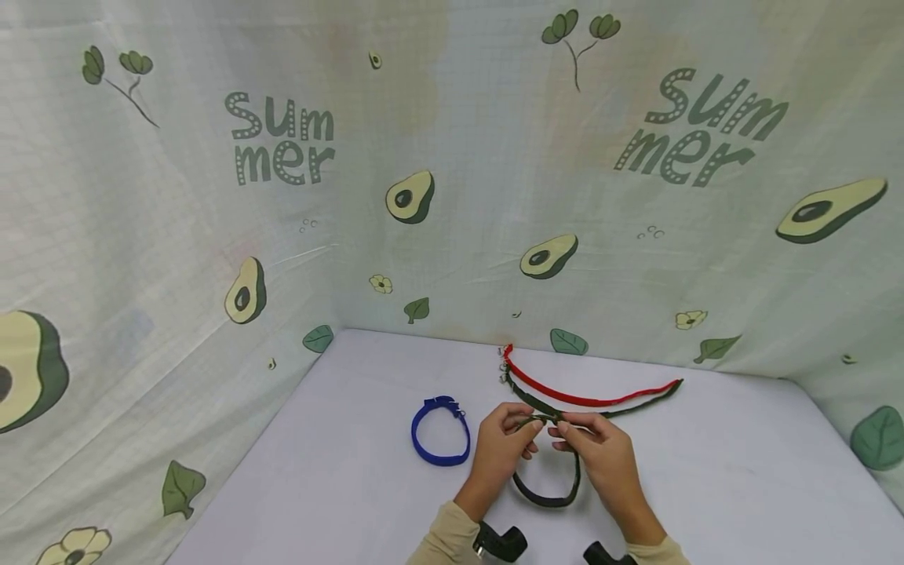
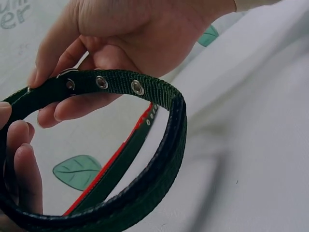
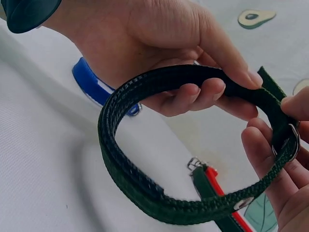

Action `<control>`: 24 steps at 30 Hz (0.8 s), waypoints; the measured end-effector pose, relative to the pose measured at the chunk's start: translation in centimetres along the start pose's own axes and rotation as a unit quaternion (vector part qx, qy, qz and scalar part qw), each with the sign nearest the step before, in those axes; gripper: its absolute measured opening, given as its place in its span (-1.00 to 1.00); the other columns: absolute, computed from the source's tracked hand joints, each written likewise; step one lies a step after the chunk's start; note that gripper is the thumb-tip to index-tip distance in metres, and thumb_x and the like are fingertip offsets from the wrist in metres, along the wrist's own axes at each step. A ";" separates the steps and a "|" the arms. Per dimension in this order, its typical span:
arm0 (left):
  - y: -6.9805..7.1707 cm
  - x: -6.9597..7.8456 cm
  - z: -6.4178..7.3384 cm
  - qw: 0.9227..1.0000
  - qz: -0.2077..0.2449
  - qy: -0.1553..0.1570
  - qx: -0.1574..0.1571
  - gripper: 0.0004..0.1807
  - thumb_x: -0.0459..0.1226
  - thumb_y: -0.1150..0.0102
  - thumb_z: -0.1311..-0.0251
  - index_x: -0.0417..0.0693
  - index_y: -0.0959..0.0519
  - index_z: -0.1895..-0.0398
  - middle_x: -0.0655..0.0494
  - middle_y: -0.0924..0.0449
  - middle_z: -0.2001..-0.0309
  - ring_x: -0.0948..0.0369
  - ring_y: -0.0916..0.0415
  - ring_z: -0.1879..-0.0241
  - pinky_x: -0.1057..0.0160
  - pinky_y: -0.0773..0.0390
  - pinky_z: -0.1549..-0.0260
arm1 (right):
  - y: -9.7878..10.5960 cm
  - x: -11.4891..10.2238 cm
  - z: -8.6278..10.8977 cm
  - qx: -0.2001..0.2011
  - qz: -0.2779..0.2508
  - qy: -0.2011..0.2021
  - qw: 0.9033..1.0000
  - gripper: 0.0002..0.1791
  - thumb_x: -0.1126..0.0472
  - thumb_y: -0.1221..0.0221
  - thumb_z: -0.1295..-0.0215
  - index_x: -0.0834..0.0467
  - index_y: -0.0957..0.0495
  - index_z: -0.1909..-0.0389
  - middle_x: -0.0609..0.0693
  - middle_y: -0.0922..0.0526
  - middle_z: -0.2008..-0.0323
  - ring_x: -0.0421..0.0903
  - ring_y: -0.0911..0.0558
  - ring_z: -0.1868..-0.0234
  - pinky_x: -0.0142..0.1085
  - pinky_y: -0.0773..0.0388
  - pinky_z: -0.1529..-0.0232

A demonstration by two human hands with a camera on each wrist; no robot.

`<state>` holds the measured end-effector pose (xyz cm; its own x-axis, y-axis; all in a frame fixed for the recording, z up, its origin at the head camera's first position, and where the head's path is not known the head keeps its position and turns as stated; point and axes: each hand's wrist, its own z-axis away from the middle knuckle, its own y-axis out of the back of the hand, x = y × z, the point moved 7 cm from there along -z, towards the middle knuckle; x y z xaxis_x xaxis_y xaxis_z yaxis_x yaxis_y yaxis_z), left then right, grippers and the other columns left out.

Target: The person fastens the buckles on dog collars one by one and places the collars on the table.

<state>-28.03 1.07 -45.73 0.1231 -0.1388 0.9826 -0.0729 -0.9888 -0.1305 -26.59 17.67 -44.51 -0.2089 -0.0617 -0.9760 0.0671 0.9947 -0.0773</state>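
Your two hands meet above the table, well short of its far edge, holding a green collar bent into an upward-standing loop. Your left hand pinches it by the metal ring; your right hand pinches the band just beside, thumb on top. Metal eyelets show along the strap. A blue collar lies closed between your left hand and the table's left edge; a red collar and a second green one lie stretched out together near the far edge. The step in hand seems to be joining the ends; your fingers hide the fastening, so whether it is through is unclear. The next move likely calls for a steady left pinch while the right draws the strap snug.
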 end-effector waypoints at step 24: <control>0.7 -1.5 0.5 0.998 0.031 0.054 -0.013 -0.67 -0.26 -0.40 -0.20 -0.25 -0.68 0.01 0.02 -0.72 0.25 0.27 -0.57 0.46 0.39 -0.57 0.46 | 0.0 1.3 0.7 0.018 0.039 -0.020 0.999 -0.68 0.19 -0.38 -0.27 0.38 -0.60 0.17 0.23 -0.75 0.27 0.06 -0.75 0.27 -0.20 -0.69 0.29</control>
<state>-27.78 0.59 -47.37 0.0099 -0.1910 0.9815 -0.1023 -0.9766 -0.1890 -26.21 17.57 -45.91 -0.1617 0.0128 -0.9868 0.1175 0.9931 -0.0064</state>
